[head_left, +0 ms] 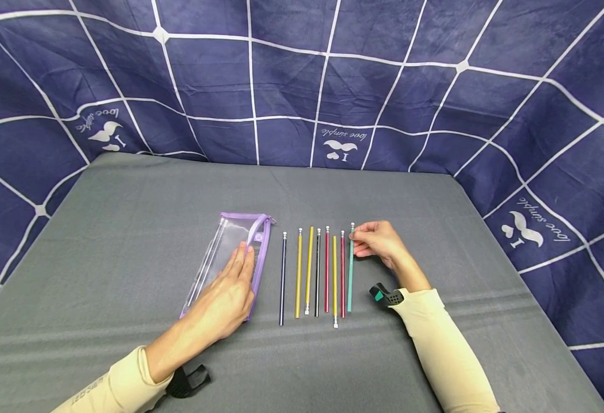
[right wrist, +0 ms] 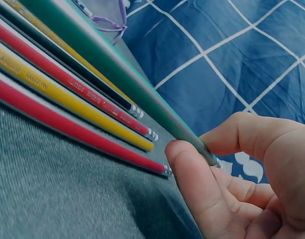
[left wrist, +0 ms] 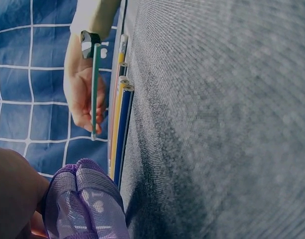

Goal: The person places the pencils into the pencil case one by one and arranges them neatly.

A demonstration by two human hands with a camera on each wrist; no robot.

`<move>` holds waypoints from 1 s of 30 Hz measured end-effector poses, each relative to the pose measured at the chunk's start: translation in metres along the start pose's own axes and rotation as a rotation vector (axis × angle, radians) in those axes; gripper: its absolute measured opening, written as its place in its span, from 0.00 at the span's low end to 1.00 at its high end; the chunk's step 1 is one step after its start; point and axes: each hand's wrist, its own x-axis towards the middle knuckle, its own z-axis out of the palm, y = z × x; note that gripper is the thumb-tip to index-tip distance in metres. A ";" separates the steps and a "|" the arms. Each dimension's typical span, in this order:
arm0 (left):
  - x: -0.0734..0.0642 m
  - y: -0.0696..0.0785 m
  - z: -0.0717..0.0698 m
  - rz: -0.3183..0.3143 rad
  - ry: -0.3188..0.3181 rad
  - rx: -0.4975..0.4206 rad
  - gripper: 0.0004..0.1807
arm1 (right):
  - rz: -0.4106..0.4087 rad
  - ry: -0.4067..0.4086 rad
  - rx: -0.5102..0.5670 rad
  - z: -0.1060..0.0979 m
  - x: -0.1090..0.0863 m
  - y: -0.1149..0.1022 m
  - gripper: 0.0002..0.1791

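In the head view my right hand (head_left: 379, 241) pinches a green pencil (head_left: 351, 269) near its eraser end. Seen from the right wrist, thumb and forefinger close on that pencil (right wrist: 137, 84), which is raised over the others. My left hand (head_left: 229, 298) rests with straight fingers on a clear mesh pencil case with purple trim (head_left: 267, 246). From the left wrist, the purple case end (left wrist: 87, 199) shows beside the hand. Between the hands lies a row of pencils: a dark blue one (head_left: 283, 281) at the left, then yellow (head_left: 299, 275), black (head_left: 318, 275) and red ones (head_left: 342, 275).
A grey cloth (head_left: 126, 241) covers the table. Behind it and at the sides hangs a blue curtain (head_left: 291, 74) with white lines. Most pencils have their erasers toward the far side; two yellow ones (head_left: 335, 281) are turned the other way.
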 end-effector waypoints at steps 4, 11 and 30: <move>0.000 0.000 0.000 0.001 -0.001 0.000 0.35 | -0.001 -0.004 0.010 0.002 0.002 -0.002 0.09; 0.001 0.000 0.001 0.005 -0.004 0.000 0.36 | -0.005 -0.018 0.020 0.010 0.006 -0.007 0.09; 0.001 -0.001 0.001 0.001 -0.004 -0.006 0.36 | -0.035 -0.030 0.068 0.036 0.015 -0.017 0.06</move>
